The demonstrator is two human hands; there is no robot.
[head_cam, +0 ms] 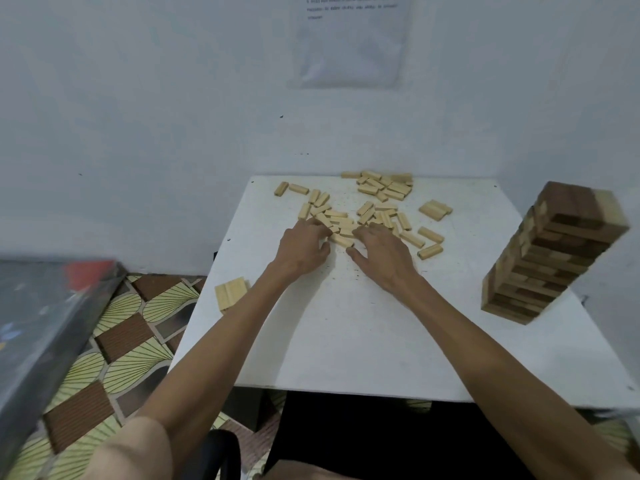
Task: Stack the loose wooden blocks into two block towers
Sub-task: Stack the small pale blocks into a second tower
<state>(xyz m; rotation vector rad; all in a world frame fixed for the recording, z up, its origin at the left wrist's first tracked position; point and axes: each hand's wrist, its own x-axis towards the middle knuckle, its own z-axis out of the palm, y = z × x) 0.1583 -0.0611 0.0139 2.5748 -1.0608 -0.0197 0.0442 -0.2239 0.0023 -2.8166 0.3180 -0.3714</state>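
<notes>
Several loose pale wooden blocks [381, 199] lie scattered over the far half of the white table [346, 341]. My left hand [303, 249] and my right hand [384, 252] rest at the near edge of the pile, fingers reaching into a small cluster of blocks [341, 233] between them. The left fingers curl onto blocks there; the right fingers lie fairly flat over blocks. A tall tower [550, 251] of light and dark blocks stands at the table's right side. A short row of three blocks [230, 294] sits at the left edge.
The table stands in a corner against white walls, with a paper sheet [349, 39] on the far wall. A patterned floor [114, 348] lies to the left, beside a dark box [41, 323]. A black chair part [221, 452] shows below.
</notes>
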